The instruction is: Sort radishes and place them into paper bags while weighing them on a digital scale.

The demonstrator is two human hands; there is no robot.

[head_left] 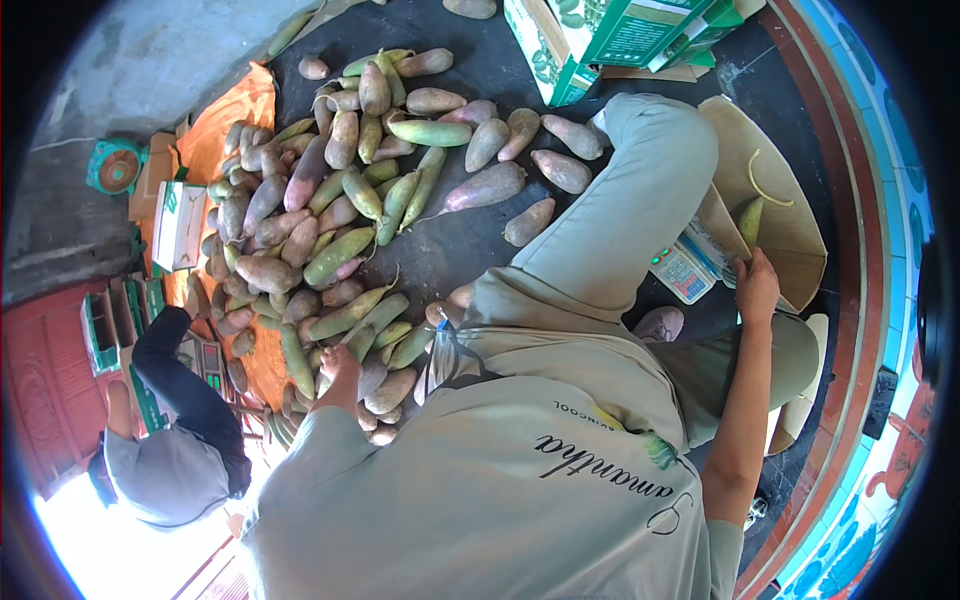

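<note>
Long radishes, some green and some dull purple-brown, lie in a big pile (pixel 300 225) on the dark floor at the left. My left hand (pixel 341 371) reaches down onto the near edge of this pile, its fingers bent against the radishes; whether it grips one is hidden. At the right, my right hand (pixel 757 286) is closed at the near end of a green radish (pixel 750 221), which leans into an open cardboard box (pixel 802 235). A box flap hides part of the fingers. Beside that hand is a scale with a keypad (pixel 684 273).
Green printed cartons (pixel 640 35) stand at the far right. A few loose radishes (pixel 563 171) lie near my bent leg (pixel 630 190). Another person (pixel 175 460) bends by the pile's left side, near a white box (pixel 180 225) and an orange sheet (pixel 225 115). A teal fan-like device (pixel 115 166) sits far left.
</note>
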